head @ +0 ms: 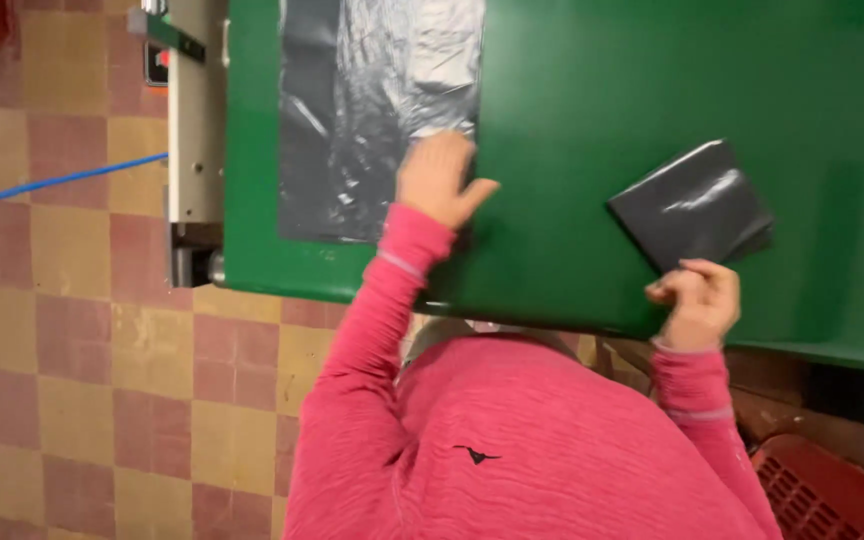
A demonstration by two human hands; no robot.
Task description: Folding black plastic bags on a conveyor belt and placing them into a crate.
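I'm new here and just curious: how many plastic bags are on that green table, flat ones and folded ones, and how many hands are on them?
Flat grey plastic bag, spread out on the green table: 1
Folded dark plastic bag: 1
Hands: 2, the left hand flat on the spread bag, the right hand at the folded bag's edge
Total: 2 bags, 2 hands

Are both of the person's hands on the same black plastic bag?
No: the left hand lies flat on the spread-out bag, while the right hand grips the separate folded bag further along the green table.
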